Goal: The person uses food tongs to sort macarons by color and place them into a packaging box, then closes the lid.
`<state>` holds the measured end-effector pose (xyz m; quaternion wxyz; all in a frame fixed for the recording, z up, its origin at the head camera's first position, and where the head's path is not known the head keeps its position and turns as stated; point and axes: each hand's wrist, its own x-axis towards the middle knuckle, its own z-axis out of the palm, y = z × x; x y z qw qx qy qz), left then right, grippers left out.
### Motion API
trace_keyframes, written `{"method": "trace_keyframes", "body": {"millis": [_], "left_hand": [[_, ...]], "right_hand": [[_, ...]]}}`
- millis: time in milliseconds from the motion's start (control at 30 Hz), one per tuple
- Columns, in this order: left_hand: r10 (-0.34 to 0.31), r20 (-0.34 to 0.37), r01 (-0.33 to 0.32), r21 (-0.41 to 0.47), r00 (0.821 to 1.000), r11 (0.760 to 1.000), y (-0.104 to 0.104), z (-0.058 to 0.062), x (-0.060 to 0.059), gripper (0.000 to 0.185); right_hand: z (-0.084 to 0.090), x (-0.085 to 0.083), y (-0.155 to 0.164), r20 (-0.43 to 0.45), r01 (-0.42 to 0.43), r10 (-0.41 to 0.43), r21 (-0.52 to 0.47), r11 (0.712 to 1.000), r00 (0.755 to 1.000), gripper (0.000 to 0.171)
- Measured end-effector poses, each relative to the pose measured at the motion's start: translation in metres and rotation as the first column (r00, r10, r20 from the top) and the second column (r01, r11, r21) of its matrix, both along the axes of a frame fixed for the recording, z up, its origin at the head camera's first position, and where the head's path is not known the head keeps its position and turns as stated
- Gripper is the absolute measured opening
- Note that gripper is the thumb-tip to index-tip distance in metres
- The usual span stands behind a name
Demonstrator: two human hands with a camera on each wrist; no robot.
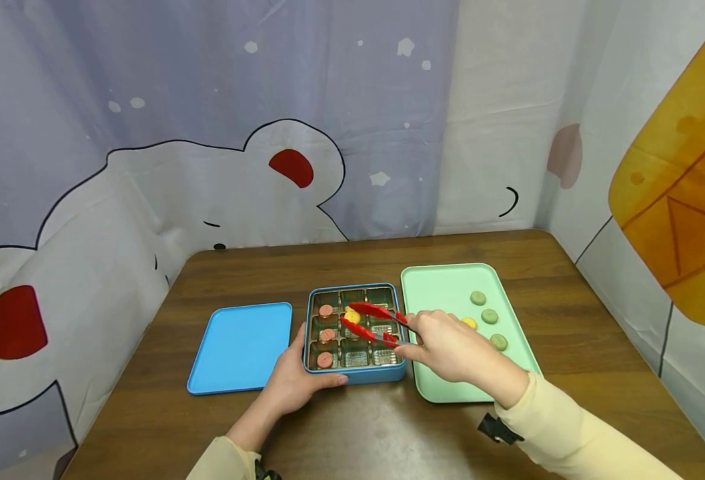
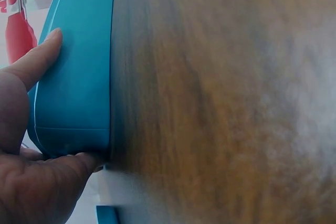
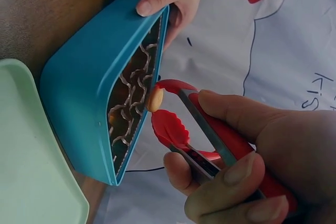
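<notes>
Two hands share the work: the left hand (image 1: 295, 383) grips the blue compartmented tin (image 1: 357, 373) steady on the wooden worktop (image 1: 352, 427), while right-hand fingers (image 3: 231, 174) squeeze red tongs (image 1: 373, 322) around a yellow round sweet (image 1: 352, 316) over a middle compartment.

In front of me is a brown wooden table (image 1: 364, 433), pushed up against a cartoon-printed curtain. Directly on it sit three things in a row: a flat blue lid (image 1: 241, 347) at my left, a blue compartment tin (image 1: 357, 375) in the middle, and a mint-green tray (image 1: 442, 290) at my right, just beside the tin.
</notes>
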<state>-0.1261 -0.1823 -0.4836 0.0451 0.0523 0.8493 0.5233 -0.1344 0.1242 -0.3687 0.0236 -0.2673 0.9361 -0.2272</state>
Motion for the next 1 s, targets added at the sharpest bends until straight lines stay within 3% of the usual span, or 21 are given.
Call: {"method": "trace_keyframes", "body": {"millis": [400,600,1000], "left_hand": [[-0.005,-0.007,0.005,0.012,1.0,1.0,0.001,0.0,-0.001,0.118],[0.01,-0.008,-0.01,-0.011,1.0,1.0,0.0,-0.001,0.0,0.128],[0.019,-0.006,-0.019,-0.028,1.0,0.999,-0.001,0.0,0.001,0.13]], "right_hand": [[-0.007,0.0,0.001,-0.002,0.001,-0.001,0.017,1.0,1.0,0.027],[-0.003,0.002,0.008,0.009,0.014,-0.014,0.006,1.0,1.0,0.031],[0.003,0.002,0.056,0.011,0.083,-0.083,-0.026,0.996,0.997,0.038]]}}
